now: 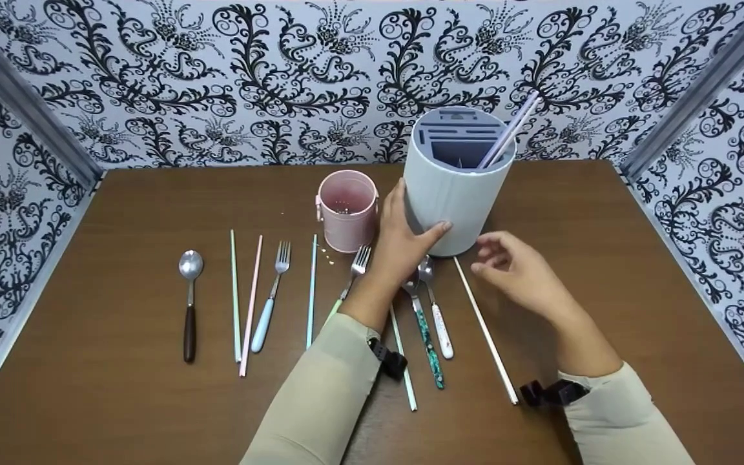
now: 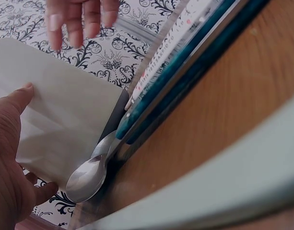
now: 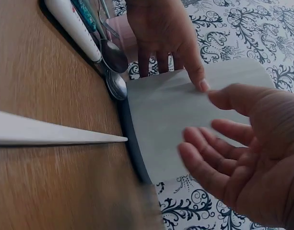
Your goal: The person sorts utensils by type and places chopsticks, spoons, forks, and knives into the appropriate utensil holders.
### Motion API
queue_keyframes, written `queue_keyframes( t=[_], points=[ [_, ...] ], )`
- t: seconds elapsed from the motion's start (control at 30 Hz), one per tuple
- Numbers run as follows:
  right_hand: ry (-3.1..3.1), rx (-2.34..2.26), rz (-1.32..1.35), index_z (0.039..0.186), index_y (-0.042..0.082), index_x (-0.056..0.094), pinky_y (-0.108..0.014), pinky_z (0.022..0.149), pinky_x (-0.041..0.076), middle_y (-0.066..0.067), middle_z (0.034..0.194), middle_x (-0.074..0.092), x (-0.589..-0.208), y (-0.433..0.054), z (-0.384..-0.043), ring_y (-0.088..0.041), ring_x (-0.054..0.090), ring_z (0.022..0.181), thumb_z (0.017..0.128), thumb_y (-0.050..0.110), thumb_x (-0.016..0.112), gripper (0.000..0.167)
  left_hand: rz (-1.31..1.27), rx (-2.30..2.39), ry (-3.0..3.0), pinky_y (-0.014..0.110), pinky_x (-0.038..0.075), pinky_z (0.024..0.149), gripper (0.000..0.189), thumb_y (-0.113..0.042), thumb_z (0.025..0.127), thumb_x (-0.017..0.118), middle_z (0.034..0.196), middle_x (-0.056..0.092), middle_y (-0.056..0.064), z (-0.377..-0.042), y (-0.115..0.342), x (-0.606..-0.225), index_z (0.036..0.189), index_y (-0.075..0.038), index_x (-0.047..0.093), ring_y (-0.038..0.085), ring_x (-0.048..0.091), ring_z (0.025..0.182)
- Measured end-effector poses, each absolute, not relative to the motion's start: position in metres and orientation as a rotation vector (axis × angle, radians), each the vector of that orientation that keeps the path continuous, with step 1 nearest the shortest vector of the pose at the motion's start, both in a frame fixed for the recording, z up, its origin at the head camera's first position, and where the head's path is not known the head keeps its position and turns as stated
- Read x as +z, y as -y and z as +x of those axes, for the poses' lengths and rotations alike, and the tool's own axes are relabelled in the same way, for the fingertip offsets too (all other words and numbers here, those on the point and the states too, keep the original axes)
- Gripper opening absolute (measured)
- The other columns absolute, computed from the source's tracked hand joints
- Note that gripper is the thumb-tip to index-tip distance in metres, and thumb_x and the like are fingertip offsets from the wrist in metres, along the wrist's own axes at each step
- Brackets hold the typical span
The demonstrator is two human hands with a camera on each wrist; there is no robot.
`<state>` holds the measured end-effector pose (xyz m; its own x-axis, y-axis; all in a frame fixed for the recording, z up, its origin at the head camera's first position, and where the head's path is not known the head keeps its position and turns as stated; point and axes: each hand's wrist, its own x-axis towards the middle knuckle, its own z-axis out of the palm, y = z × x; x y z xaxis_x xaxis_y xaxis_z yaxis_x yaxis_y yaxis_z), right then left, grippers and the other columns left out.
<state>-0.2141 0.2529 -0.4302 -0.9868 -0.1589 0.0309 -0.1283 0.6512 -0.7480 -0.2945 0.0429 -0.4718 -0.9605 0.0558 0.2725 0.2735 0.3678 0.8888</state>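
Note:
A white utensil holder (image 1: 456,194) with a grey slotted top stands at the back, leaning slightly to the right in the head view. Two pale purple chopsticks (image 1: 509,132) poke out of its right side. My left hand (image 1: 401,248) grips the holder's lower left side, thumb across the front and fingers behind. My right hand (image 1: 524,271) hovers by the holder's lower right, its fingers loosely bent with nothing in them, as the right wrist view shows. Below it lies a white chopstick (image 1: 485,329), its tip at the holder's base. Two spoons (image 2: 89,177) lie close against the base.
A pink cup (image 1: 348,226) stands left of the holder, with crumbs beside it. Leftward across the table (image 1: 120,400) lie a dark-handled spoon (image 1: 190,303), a blue-handled fork (image 1: 272,297), a green-handled fork (image 1: 352,278) and several coloured chopsticks (image 1: 252,303). Patterned walls enclose the table.

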Motion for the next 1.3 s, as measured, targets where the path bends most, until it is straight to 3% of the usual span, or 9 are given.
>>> queue_keyframes(
  t=[0.13, 0.53, 1.03, 1.3],
  points=[
    [-2.813, -1.104, -0.258, 0.131, -0.002, 0.058, -0.036, 0.086, 0.054, -0.016, 0.113, 0.068, -0.433, -0.255, -0.211, -0.027, 0.066, 0.1, 0.095, 0.016, 0.073, 0.043, -0.303, -1.641, 2.425, 0.042, 0.029, 0.128, 0.11, -0.04, 0.082, 0.088, 0.166, 0.033, 0.01, -0.294, -0.043, -0.473, 0.166, -0.013, 0.022, 0.026, 0.033, 0.154],
    [-2.667, -1.027, -0.168, 0.121, -0.004, 0.056, -0.029, 0.065, 0.055, -0.011, 0.096, 0.062, -0.443, -0.253, -0.214, -0.016, 0.065, 0.069, 0.093, 0.014, 0.074, 0.038, -0.298, -1.637, 2.422, 0.041, 0.029, 0.128, 0.11, -0.04, 0.082, 0.088, 0.166, 0.033, 0.011, -0.294, -0.041, -0.473, 0.165, -0.011, 0.022, 0.026, 0.034, 0.154],
    [-2.63, -0.917, -0.129, 0.107, -0.003, 0.061, -0.029, 0.056, 0.057, -0.008, 0.081, 0.065, -0.457, -0.242, -0.213, -0.014, 0.063, 0.057, 0.09, 0.011, 0.076, 0.027, -0.304, -1.636, 2.423, 0.041, 0.03, 0.128, 0.109, -0.039, 0.082, 0.088, 0.166, 0.034, 0.011, -0.293, -0.042, -0.47, 0.165, -0.01, 0.023, 0.026, 0.034, 0.154],
    [-2.641, -0.884, -0.136, 0.105, -0.003, 0.059, -0.028, 0.053, 0.057, -0.009, 0.08, 0.065, -0.46, -0.238, -0.212, -0.014, 0.064, 0.056, 0.089, 0.002, 0.069, 0.02, -0.292, -1.632, 2.437, 0.041, 0.029, 0.128, 0.11, -0.041, 0.082, 0.088, 0.166, 0.034, 0.01, -0.293, -0.042, -0.47, 0.166, -0.012, 0.022, 0.026, 0.034, 0.154]
  ],
)
